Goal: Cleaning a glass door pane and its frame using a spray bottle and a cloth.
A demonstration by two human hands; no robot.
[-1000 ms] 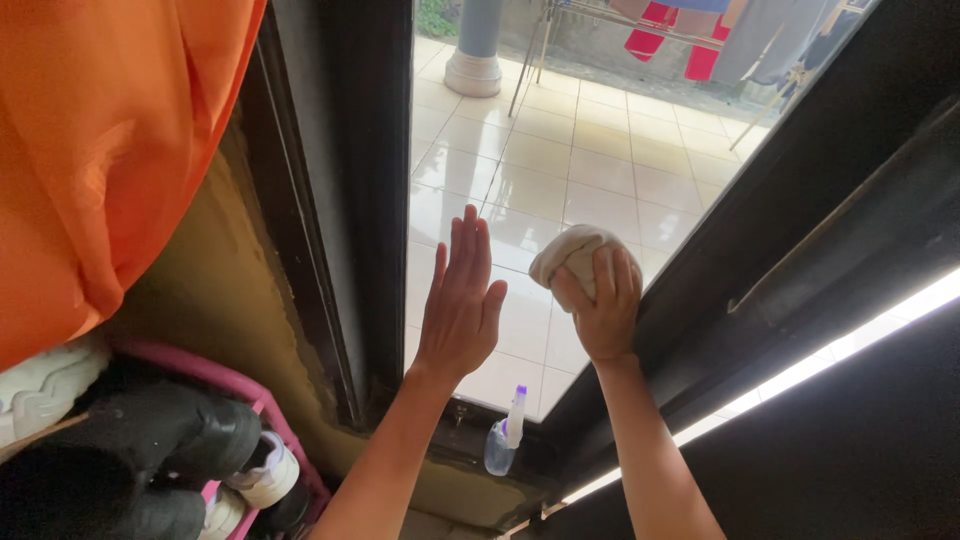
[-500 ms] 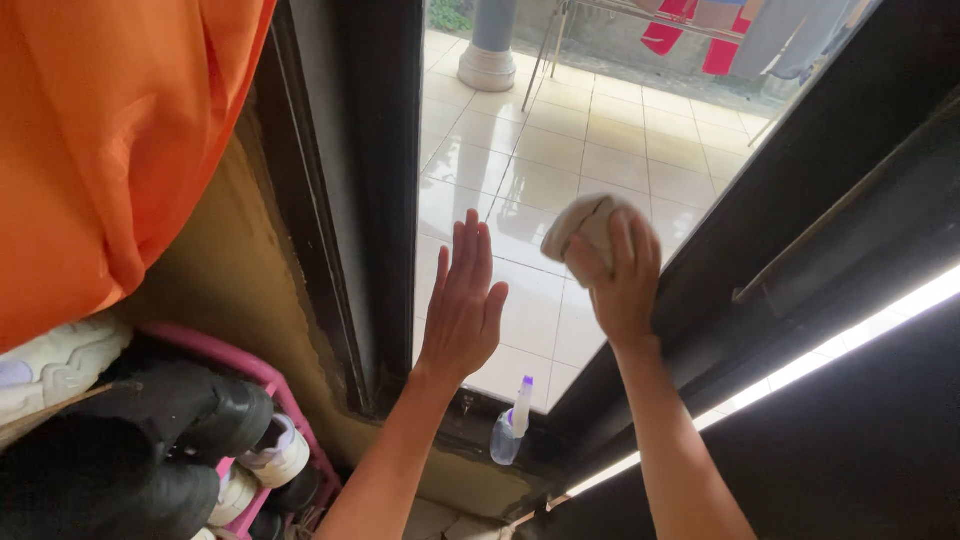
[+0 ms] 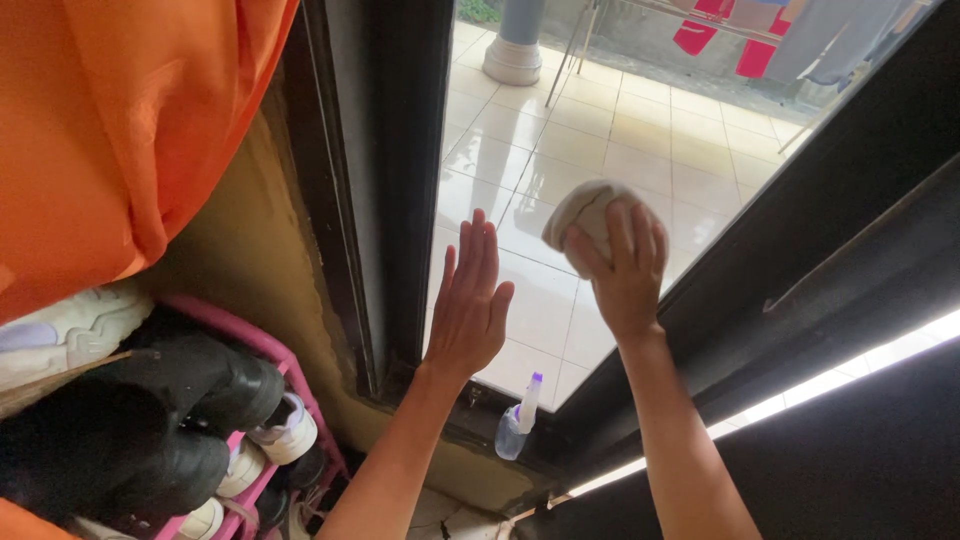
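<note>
Dark-framed glass door pane [image 3: 520,180] before us. Our left hand [image 3: 468,310] spread flat on glass; right hand [image 3: 625,275] clutches bunched cream cloth [image 3: 580,212] (soft, light, we judge) against pane; clear spray bottle [image 3: 515,425] on sill below.

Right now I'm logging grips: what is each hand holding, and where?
Right hand grips a bunched pale cloth from behind, fingers over it. Left hand holds nothing.

Two hands [image 3: 470,310], one cloth [image 3: 580,212], one spray bottle [image 3: 515,425]
</note>
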